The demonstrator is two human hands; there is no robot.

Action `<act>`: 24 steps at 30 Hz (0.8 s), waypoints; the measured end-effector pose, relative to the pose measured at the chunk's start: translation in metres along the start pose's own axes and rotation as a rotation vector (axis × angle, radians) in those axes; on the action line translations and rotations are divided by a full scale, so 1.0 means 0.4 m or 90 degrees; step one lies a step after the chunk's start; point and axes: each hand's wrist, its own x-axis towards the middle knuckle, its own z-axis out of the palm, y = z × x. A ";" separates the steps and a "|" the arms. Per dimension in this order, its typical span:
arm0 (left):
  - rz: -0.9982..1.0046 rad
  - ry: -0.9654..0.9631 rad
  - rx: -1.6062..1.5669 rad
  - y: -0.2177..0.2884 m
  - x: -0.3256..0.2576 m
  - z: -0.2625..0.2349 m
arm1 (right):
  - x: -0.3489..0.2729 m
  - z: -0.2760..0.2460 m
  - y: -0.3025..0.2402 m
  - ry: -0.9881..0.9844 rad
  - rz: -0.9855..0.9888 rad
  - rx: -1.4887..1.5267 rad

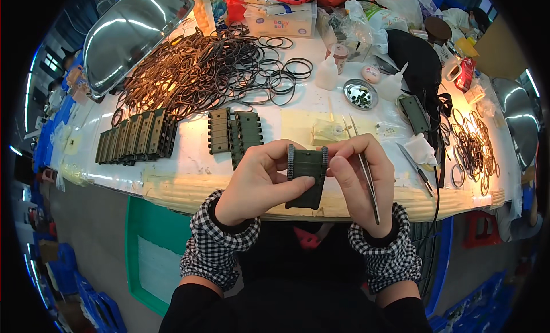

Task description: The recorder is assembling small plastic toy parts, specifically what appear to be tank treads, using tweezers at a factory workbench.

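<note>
My left hand (249, 187) grips a dark green plastic part (305, 200) with ridged black strips along its two sides, the thumb lying across its face. In my right hand (366, 172) a pair of metal tweezers (369, 187) lies between the fingers, slanting past the palm. The right thumb and index finger come together close to the part's right ridged strip; whether they pinch something small there cannot be made out. Beyond the hands lie several similar green parts (249, 129). Behind the part sits a small yellowish block (329, 131) on the table (189, 175).
A row of green parts (133, 137) stands at the left, below a heap of brown rubber bands (195, 69). A round metal dish (360, 94) holds small dark green pieces. On the right are a knife (416, 168), more bands (474, 147) and a black cable. Lamps hang at both sides.
</note>
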 end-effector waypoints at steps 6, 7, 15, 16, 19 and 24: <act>-0.014 0.000 -0.061 -0.028 -0.001 0.015 | 0.020 -0.007 0.006 -0.037 0.093 0.114; -0.007 0.015 -0.081 -0.029 -0.002 0.020 | 0.023 -0.010 0.009 -0.029 0.088 0.107; 0.039 0.062 -0.089 -0.049 -0.023 0.014 | 0.040 -0.016 0.016 0.009 0.094 0.094; 0.039 0.064 -0.099 -0.050 -0.023 0.014 | 0.041 -0.016 0.014 0.010 0.095 0.089; 0.054 0.050 -0.075 -0.057 -0.024 0.012 | 0.043 -0.016 0.015 0.009 0.093 0.081; -0.025 0.055 -0.288 -0.052 -0.025 0.004 | 0.053 -0.026 0.021 -0.012 0.109 0.085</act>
